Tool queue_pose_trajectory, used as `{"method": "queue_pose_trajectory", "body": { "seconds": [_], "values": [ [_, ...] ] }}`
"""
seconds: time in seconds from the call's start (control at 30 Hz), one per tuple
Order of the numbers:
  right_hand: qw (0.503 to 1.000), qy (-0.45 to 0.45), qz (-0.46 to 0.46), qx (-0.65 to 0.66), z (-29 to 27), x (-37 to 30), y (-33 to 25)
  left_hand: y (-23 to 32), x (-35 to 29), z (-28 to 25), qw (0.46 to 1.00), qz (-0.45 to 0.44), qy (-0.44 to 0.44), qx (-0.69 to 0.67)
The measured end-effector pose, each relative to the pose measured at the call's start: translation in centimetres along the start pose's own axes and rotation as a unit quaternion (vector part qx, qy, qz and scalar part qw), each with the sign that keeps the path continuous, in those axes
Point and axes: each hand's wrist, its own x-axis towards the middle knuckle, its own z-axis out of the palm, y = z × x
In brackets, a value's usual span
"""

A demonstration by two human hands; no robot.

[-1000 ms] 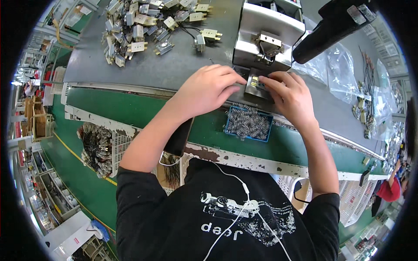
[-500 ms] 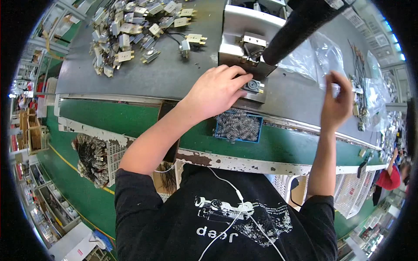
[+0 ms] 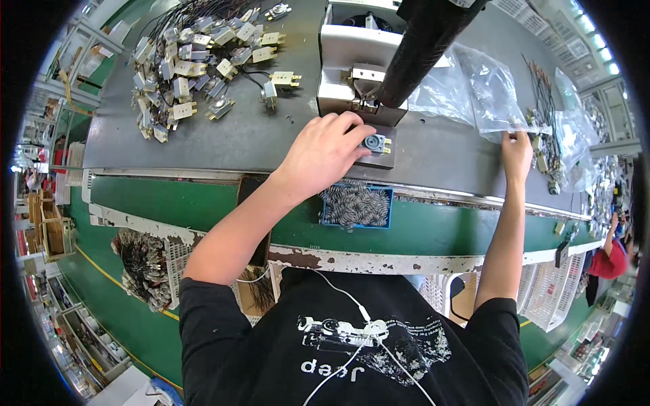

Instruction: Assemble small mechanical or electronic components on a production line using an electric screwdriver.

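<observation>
My left hand (image 3: 326,150) is closed on a small grey switch-like part (image 3: 374,143) with a round recess and brass-coloured prongs. That part sits on the flat metal base (image 3: 380,161) in front of a bench machine (image 3: 352,46). Farther right, my right hand (image 3: 516,159) has its fingertips bunched at the near edge of a clear plastic bag (image 3: 493,88). What those fingers pinch, if anything, is too small to make out. Close below my left hand, a blue tray (image 3: 389,208) holds a heap of small coil springs (image 3: 353,205).
A pile of wired plug-like parts (image 3: 186,68) covers the bench's far left. A thick black tube (image 3: 426,51) slants over the machine. Several wired pieces (image 3: 544,122) lie at the right. The bench's front edge (image 3: 223,174) runs before me.
My right hand has gone from hovering with curled fingers to the plastic bag's near edge. My left hand stays with the grey part. The whole view has shifted slightly.
</observation>
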Motion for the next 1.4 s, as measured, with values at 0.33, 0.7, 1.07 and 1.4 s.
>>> {"method": "queue_pose_trajectory", "body": {
  "seconds": [0.33,0.7,1.07,1.4],
  "values": [
    [0.783,-0.356,-0.134,0.492,-9.0,-6.2,-15.7,3.9,1.2,-2.1,0.996,0.045,0.052,-0.061],
    [0.922,0.218,0.051,0.317,-6.7,1.6,3.8,-0.3,-2.2,-6.3,0.998,-0.024,0.001,-0.066],
    [0.925,0.351,-0.049,0.136,-4.9,3.5,2.7,-9.8,-4.0,-6.2,0.967,-0.243,0.002,0.073],
    [0.583,-0.550,-0.134,0.583,-6.7,-9.3,-24.0,2.9,-6.0,-8.6,0.964,-0.170,0.055,-0.198]
  ]
}}
